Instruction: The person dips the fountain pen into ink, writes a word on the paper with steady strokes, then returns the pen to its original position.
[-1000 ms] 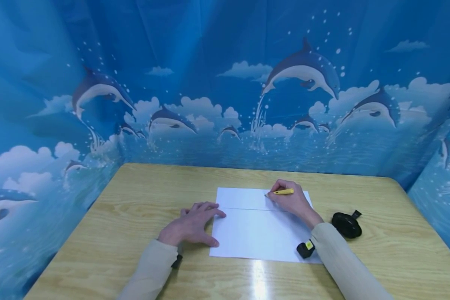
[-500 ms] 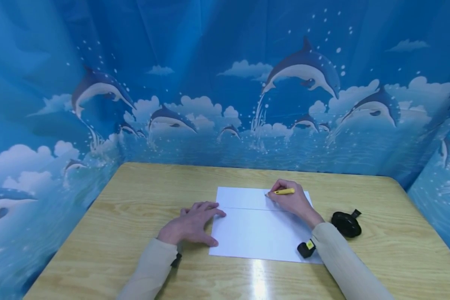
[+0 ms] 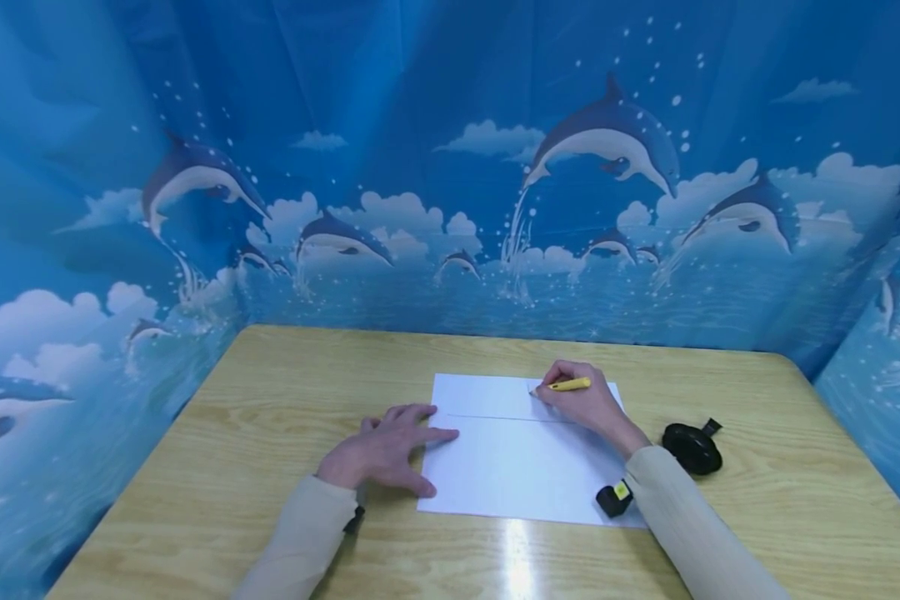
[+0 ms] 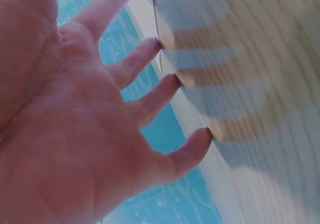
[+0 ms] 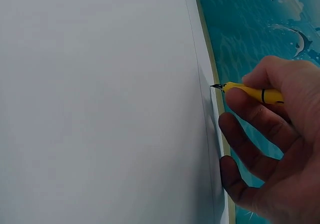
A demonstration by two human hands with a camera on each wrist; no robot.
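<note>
A white sheet of paper [image 3: 517,471] lies on the wooden table, a thin dark line running across its upper part. My right hand [image 3: 581,398] pinches a yellow fountain pen [image 3: 572,384] between thumb and fingers, its nib at the paper above that line. In the right wrist view the dark metal nib of the fountain pen [image 5: 250,92] points at the sheet, and the other fingers curl loosely below. My left hand [image 3: 382,450] is spread at the sheet's left edge, index finger reaching onto the paper. The left wrist view shows the fingertips of the left hand [image 4: 85,119] on the table and paper edge.
A black rounded object with a short tab [image 3: 692,450] lies on the table right of the right forearm. A small black device with a yellow patch [image 3: 613,498] sits at the right wrist, over the paper. A blue dolphin-print curtain [image 3: 420,167] surrounds the table [image 3: 270,400].
The left index finger has straightened and reaches farther onto the paper. The pen has shifted very slightly toward the near side, still held the same way; the sheet stays in place.
</note>
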